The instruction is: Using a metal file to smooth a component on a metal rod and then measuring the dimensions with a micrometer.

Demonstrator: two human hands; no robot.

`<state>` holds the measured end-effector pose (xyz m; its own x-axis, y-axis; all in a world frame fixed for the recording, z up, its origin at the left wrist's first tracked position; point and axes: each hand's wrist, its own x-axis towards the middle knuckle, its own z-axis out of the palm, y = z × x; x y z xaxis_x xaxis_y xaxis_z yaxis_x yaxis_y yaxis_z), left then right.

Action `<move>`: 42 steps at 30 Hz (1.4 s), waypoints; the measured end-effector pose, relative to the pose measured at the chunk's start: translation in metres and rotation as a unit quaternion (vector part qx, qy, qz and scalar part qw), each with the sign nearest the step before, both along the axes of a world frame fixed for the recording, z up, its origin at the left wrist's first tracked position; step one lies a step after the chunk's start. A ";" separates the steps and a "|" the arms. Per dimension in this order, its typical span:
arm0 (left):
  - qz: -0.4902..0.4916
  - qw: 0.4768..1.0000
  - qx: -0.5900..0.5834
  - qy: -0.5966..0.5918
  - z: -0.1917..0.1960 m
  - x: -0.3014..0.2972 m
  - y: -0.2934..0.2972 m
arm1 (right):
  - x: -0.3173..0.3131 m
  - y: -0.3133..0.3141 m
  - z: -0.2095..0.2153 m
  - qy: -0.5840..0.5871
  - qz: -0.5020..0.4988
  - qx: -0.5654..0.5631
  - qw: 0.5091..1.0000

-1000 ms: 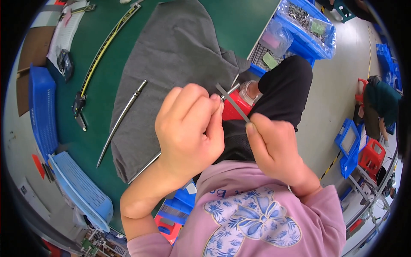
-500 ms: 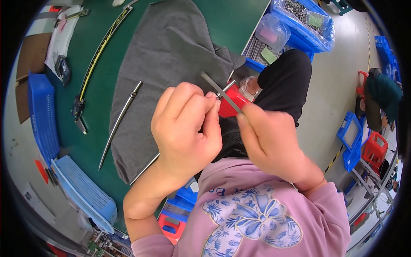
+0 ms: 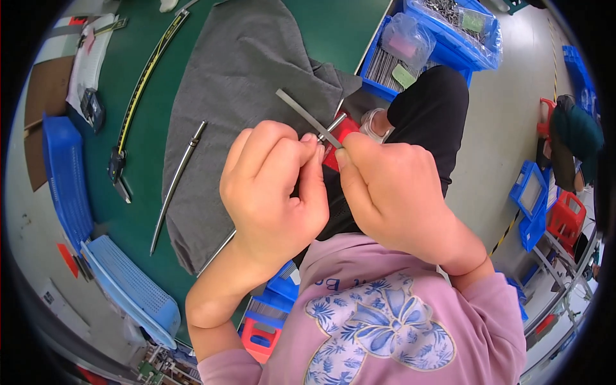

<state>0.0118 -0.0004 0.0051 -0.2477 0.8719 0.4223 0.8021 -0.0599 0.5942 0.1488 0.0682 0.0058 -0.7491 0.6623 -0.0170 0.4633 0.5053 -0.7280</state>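
Observation:
My left hand (image 3: pixel 273 183) is closed, pinching a thin shiny metal rod (image 3: pixel 337 122) near its end. The rod's tip sticks out beyond the fingertips, and its other end shows below my wrist. In my closed right hand (image 3: pixel 394 186) is a narrow flat grey file (image 3: pixel 303 111), gripped at one end between thumb and fingers. The file lies crosswise over the rod close to my left fingertips; whether they touch, I cannot tell. A second metal rod (image 3: pixel 178 186) with grooves near its upper end rests on the grey cloth (image 3: pixel 247 70) and the green table (image 3: pixel 131 224), left of my left hand.
A long caliper (image 3: pixel 142 93) lies on the table's left part. Blue baskets (image 3: pixel 131 276) stand along the left edge. At the upper right, a blue bin (image 3: pixel 478 54) holds small metal parts and bags. A red stool (image 3: pixel 564 221) stands on the floor at right.
My right hand has moved left with the file, so more of the file reaches past the rod to the upper left. My left hand has shifted slightly left, still pinching the rod.

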 end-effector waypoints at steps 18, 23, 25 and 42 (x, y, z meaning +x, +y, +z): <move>0.003 1.000 -0.014 0.001 -0.001 0.001 -0.003 | 0.071 -0.021 -0.013 0.086 -0.031 -0.092 0.992; 0.013 1.000 -0.022 -0.014 0.002 0.002 -0.005 | 0.064 -0.017 -0.017 0.098 -0.034 -0.097 0.990; 0.013 1.000 -0.024 -0.015 0.001 0.003 -0.005 | 0.060 -0.017 -0.019 0.109 -0.025 -0.079 0.991; 0.007 0.999 -0.033 -0.012 0.004 0.002 -0.004 | 0.039 -0.014 -0.017 0.073 0.002 -0.060 0.996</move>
